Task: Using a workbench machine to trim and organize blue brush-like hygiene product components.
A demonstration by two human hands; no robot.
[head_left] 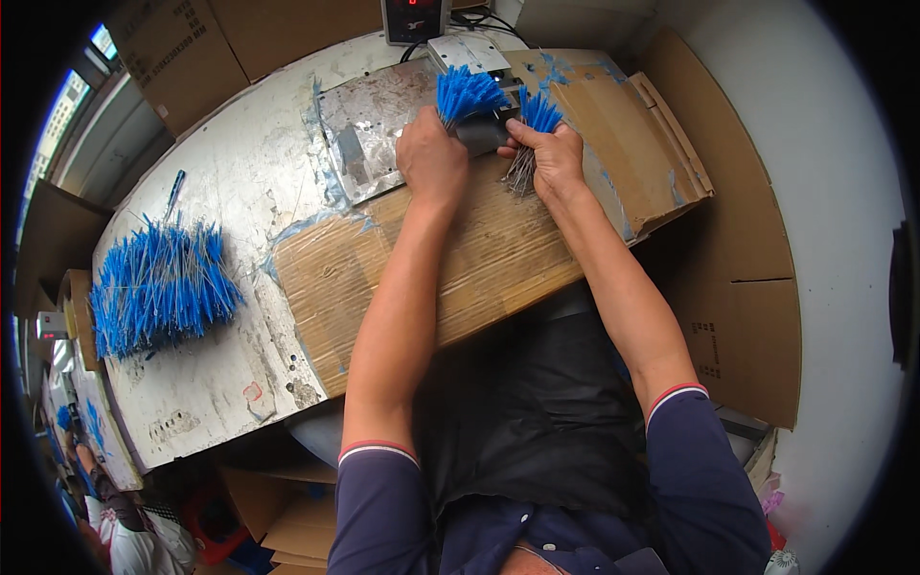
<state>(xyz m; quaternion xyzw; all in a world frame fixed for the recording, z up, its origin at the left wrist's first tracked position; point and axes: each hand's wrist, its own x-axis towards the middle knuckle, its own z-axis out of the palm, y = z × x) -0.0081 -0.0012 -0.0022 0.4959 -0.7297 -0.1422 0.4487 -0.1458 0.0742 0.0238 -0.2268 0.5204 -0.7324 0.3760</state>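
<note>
My left hand (431, 158) is closed round a bundle of thin metal wires with blue ends (470, 93), the blue ends fanning out above the fist. To its right, my right hand (554, 158) grips a smaller bundle of blue-ended wires (539, 113) between thumb and fingers. The bare wire ends of that bundle hang below the thumb. A dark rounded piece (482, 134) lies between the two hands, partly hidden by them. Just behind stands a small metal device (470, 56), its lower part covered by the left bundle.
A large pile of blue-ended wires (165, 285) lies on the worn white table (259, 335), with a pen (175, 192) beyond it. Cardboard (355, 278) covers the front edge. A box with a red display (414, 21) stands at the back. Another person (125, 527) sits far left.
</note>
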